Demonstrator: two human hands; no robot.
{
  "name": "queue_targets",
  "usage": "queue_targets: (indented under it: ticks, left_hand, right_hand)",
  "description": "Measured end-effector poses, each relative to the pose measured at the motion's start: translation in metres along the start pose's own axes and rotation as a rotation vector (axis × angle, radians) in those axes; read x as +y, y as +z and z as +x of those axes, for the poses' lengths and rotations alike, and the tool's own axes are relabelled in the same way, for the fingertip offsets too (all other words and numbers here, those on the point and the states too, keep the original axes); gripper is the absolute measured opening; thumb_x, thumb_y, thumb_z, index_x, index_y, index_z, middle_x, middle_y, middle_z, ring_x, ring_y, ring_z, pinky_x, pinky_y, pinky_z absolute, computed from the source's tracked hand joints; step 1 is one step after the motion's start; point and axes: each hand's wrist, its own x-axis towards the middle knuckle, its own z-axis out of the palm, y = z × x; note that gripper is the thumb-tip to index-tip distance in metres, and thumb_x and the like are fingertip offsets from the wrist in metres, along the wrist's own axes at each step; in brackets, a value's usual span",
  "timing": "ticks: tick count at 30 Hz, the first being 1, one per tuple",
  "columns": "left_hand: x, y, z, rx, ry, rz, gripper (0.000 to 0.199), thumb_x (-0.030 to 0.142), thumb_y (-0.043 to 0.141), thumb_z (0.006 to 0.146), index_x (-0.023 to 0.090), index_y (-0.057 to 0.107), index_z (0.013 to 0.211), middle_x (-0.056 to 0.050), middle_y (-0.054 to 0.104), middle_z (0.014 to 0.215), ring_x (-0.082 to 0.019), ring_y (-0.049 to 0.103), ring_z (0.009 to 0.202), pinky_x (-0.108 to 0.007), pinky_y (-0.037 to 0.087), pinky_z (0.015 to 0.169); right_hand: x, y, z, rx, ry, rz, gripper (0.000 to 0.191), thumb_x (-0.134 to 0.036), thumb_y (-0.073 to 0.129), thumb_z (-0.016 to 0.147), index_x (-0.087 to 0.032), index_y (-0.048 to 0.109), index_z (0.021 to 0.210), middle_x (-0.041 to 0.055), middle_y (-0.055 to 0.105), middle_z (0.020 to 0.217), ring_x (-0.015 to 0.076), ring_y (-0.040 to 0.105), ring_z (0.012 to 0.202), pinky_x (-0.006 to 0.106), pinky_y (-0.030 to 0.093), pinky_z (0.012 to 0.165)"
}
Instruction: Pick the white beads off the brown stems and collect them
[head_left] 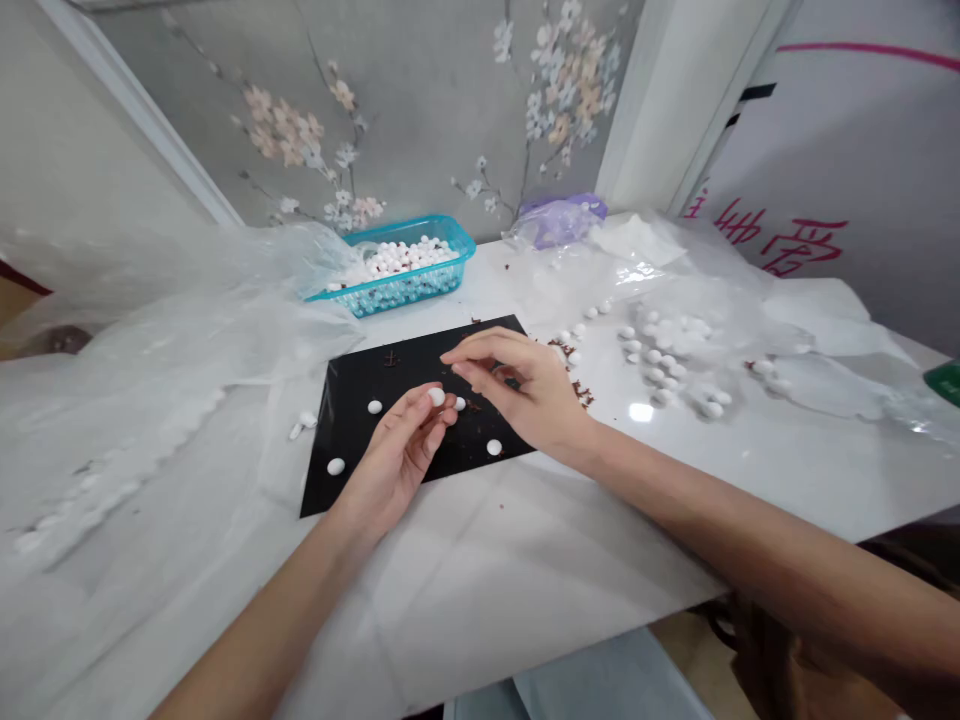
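Observation:
My left hand [405, 445] pinches a small white ball [436, 397] between thumb and fingers, above a black board [352, 375]. Up and to the right of that ball is my right hand [517, 380], its thumb and forefinger brought together; whatever they may hold is too small to make out. Several similar white balls lie on the board, one [494, 447] below my right hand and another [335, 466] near the lower left corner. Small brown bits [391, 358] are scattered on the board, and more brown pieces [583, 395] lie beside my right wrist.
Behind the board stands a blue plastic basket [409, 295] full of white balls. More loose balls [660, 370] lie on the white table [570, 560] to the right. Clear plastic bags [187, 330] spread over the left side, with others and a purple bag [566, 220] at the back right.

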Motion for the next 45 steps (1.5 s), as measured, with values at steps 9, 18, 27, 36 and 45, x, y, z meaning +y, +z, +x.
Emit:
queue_targets:
  ticks: [9,18,27,36,45]
  left_hand:
    - [-0.002,-0.002,0.0,-0.104,0.016,-0.002,0.021,0.02,0.077,0.064,0.022,0.07,0.084,0.004,0.07,0.079,-0.004,0.064,0.069,-0.006,0.051,0.065]
    - [-0.007,-0.003,-0.002,0.015,0.198,0.253,0.02,0.026,0.075,0.066,0.024,0.07,0.085,0.005,0.067,0.074,-0.006,0.063,0.068,-0.012,0.05,0.067]
    - [-0.009,-0.004,-0.003,0.032,0.319,0.391,0.017,0.025,0.077,0.064,0.024,0.071,0.08,0.003,0.069,0.079,-0.007,0.061,0.073,-0.014,0.048,0.071]
    - [-0.006,-0.003,-0.003,0.014,0.319,0.36,0.012,0.025,0.078,0.063,0.021,0.069,0.07,0.004,0.065,0.071,-0.004,0.056,0.067,-0.014,0.046,0.069]
    - [-0.006,-0.004,-0.002,0.024,0.268,0.365,0.014,0.024,0.079,0.059,0.021,0.068,0.065,0.005,0.064,0.066,-0.004,0.056,0.064,-0.014,0.046,0.066]
  right_hand:
    - [0.001,0.004,-0.006,-0.105,0.008,0.033,0.018,-0.023,0.046,0.089,-0.017,0.061,0.097,0.0005,0.065,0.085,0.0054,0.058,0.063,0.017,0.048,0.057]
    - [0.002,0.003,-0.003,-0.051,-0.016,-0.004,0.016,-0.021,0.051,0.086,-0.017,0.066,0.093,0.0039,0.065,0.093,0.0078,0.06,0.072,0.018,0.048,0.057]
    - [0.003,0.005,-0.006,-0.097,0.062,0.03,0.012,-0.025,0.054,0.085,-0.017,0.063,0.089,0.0001,0.066,0.082,0.0049,0.053,0.055,0.02,0.048,0.056]
    - [0.005,0.002,-0.006,-0.126,-0.133,-0.165,0.011,-0.02,0.052,0.086,-0.016,0.061,0.082,0.0036,0.057,0.086,0.0079,0.053,0.068,0.019,0.045,0.055]
    - [0.01,0.005,-0.009,-0.126,-0.13,-0.157,0.011,-0.021,0.051,0.086,-0.016,0.059,0.081,0.0031,0.056,0.085,0.0066,0.05,0.062,0.02,0.044,0.055]
